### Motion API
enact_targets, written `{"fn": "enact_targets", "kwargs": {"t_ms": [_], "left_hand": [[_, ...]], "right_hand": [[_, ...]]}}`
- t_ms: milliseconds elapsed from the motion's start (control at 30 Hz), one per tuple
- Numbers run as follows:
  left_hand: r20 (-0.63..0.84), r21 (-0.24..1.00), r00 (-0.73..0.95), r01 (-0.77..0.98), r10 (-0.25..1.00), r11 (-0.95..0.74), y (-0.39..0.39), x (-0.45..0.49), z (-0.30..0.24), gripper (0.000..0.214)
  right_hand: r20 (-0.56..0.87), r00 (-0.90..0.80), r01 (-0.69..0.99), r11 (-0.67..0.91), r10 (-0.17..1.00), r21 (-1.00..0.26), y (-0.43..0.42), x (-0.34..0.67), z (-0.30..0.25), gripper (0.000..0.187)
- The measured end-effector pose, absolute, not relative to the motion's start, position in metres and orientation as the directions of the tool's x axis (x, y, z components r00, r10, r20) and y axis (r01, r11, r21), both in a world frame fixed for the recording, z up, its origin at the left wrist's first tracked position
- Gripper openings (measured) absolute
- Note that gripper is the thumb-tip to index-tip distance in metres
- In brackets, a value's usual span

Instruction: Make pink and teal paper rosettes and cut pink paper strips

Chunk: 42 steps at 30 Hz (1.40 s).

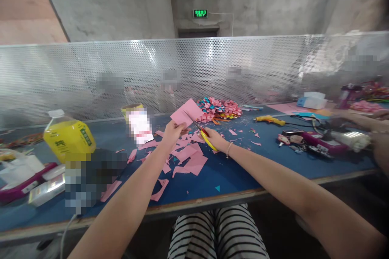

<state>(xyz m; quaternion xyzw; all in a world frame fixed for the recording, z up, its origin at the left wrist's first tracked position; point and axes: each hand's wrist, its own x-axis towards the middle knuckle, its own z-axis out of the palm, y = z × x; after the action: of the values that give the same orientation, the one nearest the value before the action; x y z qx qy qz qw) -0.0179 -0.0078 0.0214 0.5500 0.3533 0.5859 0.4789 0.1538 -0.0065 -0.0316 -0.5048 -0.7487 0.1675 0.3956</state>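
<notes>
My left hand (174,131) is closed on a sheet of pink paper (187,110), holding it up above the table. In my right hand (215,139) is a pair of scissors (208,140) with yellow and red handles. The blades reach up to the paper, and a slit runs into it from the lower edge. Beneath my hands, pink paper scraps (194,163) lie scattered on the blue table (237,170). Just beyond them sits a heap of pink, blue and orange paper pieces (219,109).
A perforated metal screen (188,64) stands along the table's back. To the left are a yellow liquid bottle (69,137) and a lit phone (139,126). A yellow glue gun (270,120), a purple device (326,142) and a tissue box (312,100) are on the right, near another person's arm (358,120).
</notes>
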Motion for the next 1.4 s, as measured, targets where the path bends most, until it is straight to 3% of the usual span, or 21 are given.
{"fn": "enact_targets", "kwargs": {"t_ms": [567, 800, 1067, 1400], "left_hand": [[0.356, 0.931, 0.128, 0.034, 0.926, -0.362, -0.012, -0.013, 0.019, 0.013], [0.364, 0.93, 0.136, -0.005, 0.921, -0.366, -0.011, -0.013, 0.017, 0.017], [0.334, 0.942, 0.104, -0.016, 0.937, -0.334, -0.008, -0.014, 0.017, 0.015], [0.329, 0.944, 0.121, -0.064, 0.937, -0.324, -0.006, -0.015, 0.015, 0.021]], "right_hand": [[0.43, -0.215, 0.49, 0.478, 0.877, -0.729, 0.0, 0.159, -0.041, 0.033], [0.434, -0.223, 0.486, 0.486, 0.873, -0.727, -0.007, 0.156, -0.035, 0.031], [0.409, -0.173, 0.617, 0.423, 0.896, -0.664, -0.007, 0.154, -0.031, 0.028], [0.449, -0.142, 0.579, 0.442, 0.882, -0.685, -0.008, 0.152, -0.031, 0.03]]}}
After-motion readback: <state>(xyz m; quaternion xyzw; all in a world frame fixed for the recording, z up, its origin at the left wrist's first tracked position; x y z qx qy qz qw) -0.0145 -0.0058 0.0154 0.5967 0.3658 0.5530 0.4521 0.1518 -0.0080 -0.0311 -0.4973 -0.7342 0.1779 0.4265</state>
